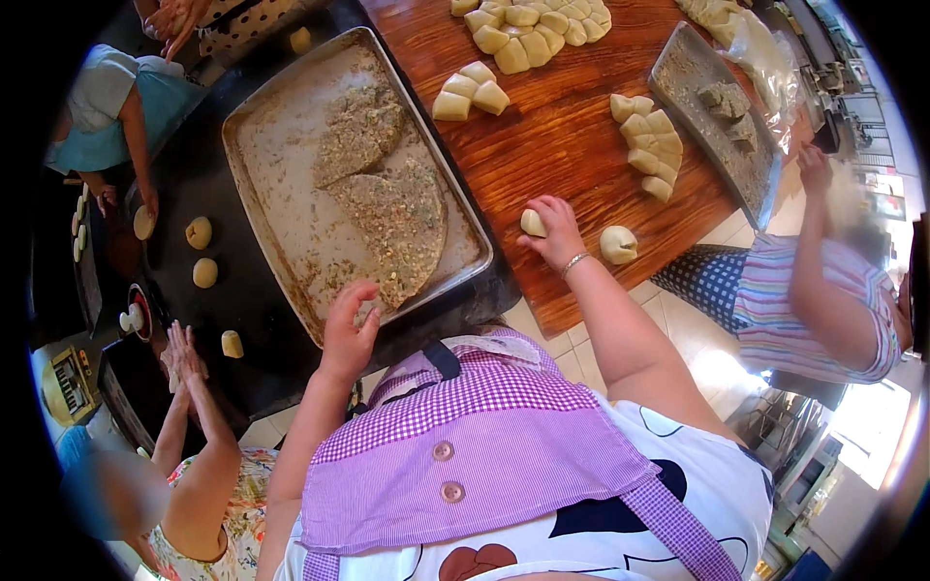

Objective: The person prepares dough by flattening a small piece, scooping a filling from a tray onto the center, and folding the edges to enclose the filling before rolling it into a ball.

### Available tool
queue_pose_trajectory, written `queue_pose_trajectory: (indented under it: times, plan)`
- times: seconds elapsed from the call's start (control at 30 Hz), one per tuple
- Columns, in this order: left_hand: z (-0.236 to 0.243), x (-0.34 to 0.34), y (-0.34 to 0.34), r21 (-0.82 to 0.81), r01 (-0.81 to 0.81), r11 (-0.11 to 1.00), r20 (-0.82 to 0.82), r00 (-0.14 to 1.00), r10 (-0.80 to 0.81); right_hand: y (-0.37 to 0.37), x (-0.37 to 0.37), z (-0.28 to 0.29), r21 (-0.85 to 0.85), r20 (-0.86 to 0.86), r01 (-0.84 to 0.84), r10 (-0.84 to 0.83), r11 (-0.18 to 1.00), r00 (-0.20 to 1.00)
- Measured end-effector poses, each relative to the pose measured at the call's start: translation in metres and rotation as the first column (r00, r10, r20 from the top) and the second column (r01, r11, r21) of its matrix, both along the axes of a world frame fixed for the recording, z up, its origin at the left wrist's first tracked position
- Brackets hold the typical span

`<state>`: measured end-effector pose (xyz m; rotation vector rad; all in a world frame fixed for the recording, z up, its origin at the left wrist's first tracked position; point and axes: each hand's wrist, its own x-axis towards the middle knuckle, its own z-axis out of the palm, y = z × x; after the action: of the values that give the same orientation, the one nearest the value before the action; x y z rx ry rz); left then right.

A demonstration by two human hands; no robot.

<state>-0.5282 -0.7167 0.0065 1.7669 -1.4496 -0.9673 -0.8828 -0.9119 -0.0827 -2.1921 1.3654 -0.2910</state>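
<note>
My right hand [556, 235] is closed on a small pale dough piece [532, 223] at the left edge of the wooden table [542, 155]. To its right rests a rounded dough ball [618, 245] with a crease in its top. My left hand [350, 329] holds nothing. Its fingers are slightly curled, with the thumb apart, at the near edge of a large metal tray [266, 184]. In that tray lies a flattened, speckled mass of filling [402, 213], split into two mounds.
Cut dough pieces [528, 44] cluster at the table's far side, with more dough pieces [651, 145] to the right. Beside them stands a second filling tray [693, 92]. On the dark surface sit filled dough balls [204, 273]. Co-workers stand left and right, one pressing both hands [182, 358] together.
</note>
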Motion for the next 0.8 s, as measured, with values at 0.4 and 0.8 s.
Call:
queue_pose_trajectory:
  times: [0.4,0.8]
  plan:
    - [0.003,0.002,0.01,0.076,-0.098,0.992,-0.085,0.991,0.105,-0.018,0.08,0.022,-0.031,-0.568,-0.036,0.012,0.999,0.823]
    - [-0.002,-0.002,0.026,0.002,0.067,0.998,0.056,0.996,-0.067,-0.032,0.058,-0.016,-0.282,-0.493,0.045,-0.185,0.958,0.85]
